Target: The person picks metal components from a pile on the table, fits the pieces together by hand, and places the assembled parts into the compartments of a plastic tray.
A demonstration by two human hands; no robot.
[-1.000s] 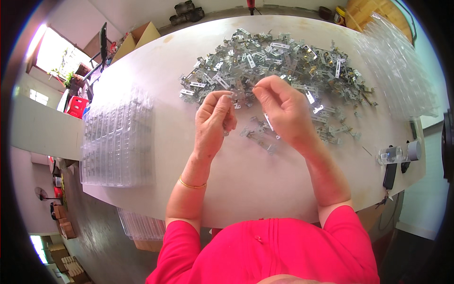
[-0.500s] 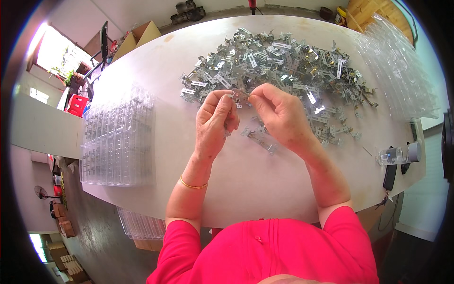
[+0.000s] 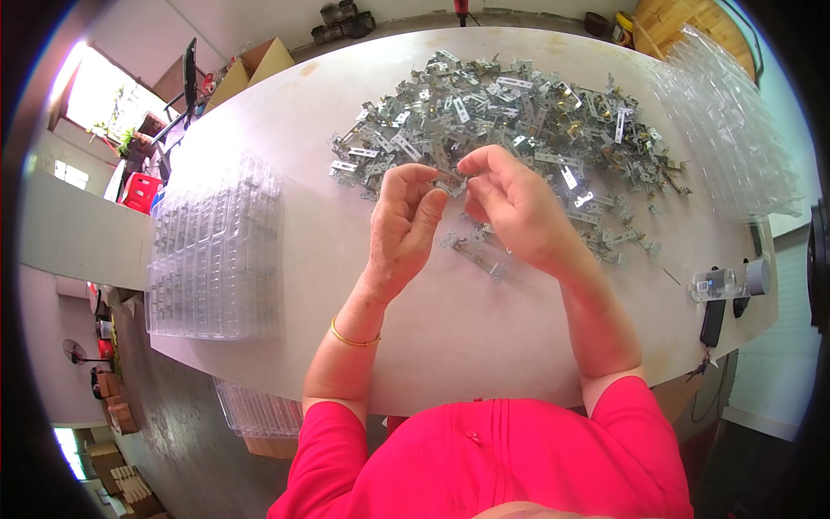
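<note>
A small flat metal bracket (image 3: 450,182) spans the gap between my two hands, in front of a heap of similar metal brackets (image 3: 510,112). My left hand (image 3: 403,223), a gold bangle on its wrist, is curled with thumb and index finger at the bracket's left end. The fingertips of my right hand (image 3: 523,206) are bent in and pinch its other end; part of the grip is hidden. Just below the hands, a few loose brackets (image 3: 474,257) lie on the white table (image 3: 432,346).
Stacked clear plastic trays (image 3: 216,251) holding metal parts stand at the left. More clear trays (image 3: 726,130) are piled at the far right. A clear bottle (image 3: 731,281) lies near the right edge, by a black object (image 3: 712,324) with keys. Below the table's left side are further trays (image 3: 257,406).
The bracket has been turned between my fingers. My left thumb has moved away from the index finger, and my right fingers have curled further over the bracket's end.
</note>
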